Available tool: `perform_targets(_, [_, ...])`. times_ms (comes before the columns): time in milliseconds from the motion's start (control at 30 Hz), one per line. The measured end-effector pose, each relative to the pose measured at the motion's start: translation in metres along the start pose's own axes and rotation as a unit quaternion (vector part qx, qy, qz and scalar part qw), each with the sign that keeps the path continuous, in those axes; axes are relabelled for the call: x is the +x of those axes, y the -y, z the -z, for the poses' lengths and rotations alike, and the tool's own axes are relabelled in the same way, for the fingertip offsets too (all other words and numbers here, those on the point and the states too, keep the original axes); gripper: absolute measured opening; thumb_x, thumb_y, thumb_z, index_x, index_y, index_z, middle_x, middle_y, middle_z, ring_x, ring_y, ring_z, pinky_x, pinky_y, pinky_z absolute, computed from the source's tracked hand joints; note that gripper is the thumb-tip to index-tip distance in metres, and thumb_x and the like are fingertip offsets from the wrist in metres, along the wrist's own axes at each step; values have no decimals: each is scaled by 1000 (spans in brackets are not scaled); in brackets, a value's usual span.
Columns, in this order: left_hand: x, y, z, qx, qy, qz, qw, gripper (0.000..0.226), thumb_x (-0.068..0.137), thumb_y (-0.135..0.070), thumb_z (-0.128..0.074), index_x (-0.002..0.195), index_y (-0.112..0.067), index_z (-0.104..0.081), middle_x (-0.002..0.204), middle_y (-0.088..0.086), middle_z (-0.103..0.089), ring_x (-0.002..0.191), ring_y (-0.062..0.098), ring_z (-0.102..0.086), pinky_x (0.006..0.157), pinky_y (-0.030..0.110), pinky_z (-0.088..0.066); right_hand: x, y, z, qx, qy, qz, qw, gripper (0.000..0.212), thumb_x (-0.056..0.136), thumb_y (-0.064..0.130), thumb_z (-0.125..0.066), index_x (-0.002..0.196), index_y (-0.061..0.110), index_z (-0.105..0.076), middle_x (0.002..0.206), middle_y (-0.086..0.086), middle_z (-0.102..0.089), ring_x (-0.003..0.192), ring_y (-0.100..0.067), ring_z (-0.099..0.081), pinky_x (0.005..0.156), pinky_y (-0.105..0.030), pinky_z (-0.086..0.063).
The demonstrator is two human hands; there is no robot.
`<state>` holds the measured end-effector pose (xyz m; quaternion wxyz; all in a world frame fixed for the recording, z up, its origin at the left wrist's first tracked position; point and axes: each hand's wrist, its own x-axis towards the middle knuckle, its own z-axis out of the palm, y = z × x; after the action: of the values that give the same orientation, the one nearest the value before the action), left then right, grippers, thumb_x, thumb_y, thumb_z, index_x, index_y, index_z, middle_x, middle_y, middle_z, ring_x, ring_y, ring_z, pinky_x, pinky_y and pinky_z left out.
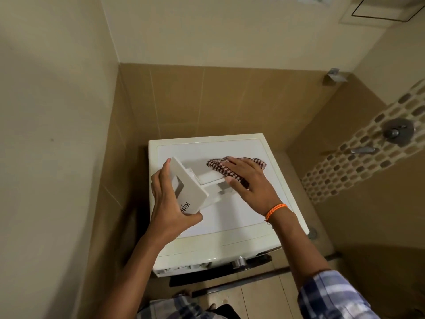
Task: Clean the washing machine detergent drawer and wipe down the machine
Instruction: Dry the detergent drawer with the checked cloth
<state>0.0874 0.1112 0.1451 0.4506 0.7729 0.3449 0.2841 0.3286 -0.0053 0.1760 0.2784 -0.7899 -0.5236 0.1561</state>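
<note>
Fingers point(161, 180) of left hand point(171, 204) grip detergent drawer point(190, 189) by front panel; right hand point(248, 180) presses checked cloth point(232, 170) flat. Drawer likely light, rigid, slippery when wet; hold by panel edges.

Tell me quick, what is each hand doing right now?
Left hand: grips the front panel of the detergent drawer.
Right hand: open, fingers flat, pressing the checked cloth onto the drawer.

White washing machine top point(241, 217) bears a checked cloth point(257, 162).

Home bathroom: tiled walls point(241, 97), shower valve point(397, 131), washing machine point(232, 238).
</note>
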Motion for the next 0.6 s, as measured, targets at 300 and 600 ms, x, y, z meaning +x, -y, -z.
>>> perform_targets(300, [4,6,-3,-15,2,22,1000,145,64,-12,-98,167,-48,-4,146,-20,-22,142,23,-39,86,17,-53,13,-13,24,-80,-38,-7,996,59,88,2,-63,139,30,-67,110,2,-78,100,-16,-68,84,-26,-54])
perform_targets(600, [5,6,-5,-46,9,78,996,145,70,-15,-98,169,-39,4,136,-22,-22,140,16,-41,106,35,-54,29,-2,83,283,-213,-129,926,26,86,9,-66,102,25,-79,93,-8,-79,88,-25,-74,85,-56,-63])
